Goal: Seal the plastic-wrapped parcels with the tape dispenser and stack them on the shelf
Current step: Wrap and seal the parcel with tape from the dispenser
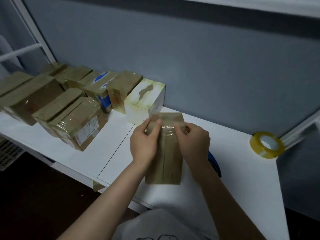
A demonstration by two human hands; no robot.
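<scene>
Our left hand and right hand both grip one parcel at mid-table. A blue object is mostly hidden behind our right wrist and unidentifiable. One tape roll lies right. The pile at left holds roughly ten, too blurred to count.

A parcel is over the surface. A box sits just behind it. Rows of taped parcels lie at the left, a tape roll at the right.
</scene>
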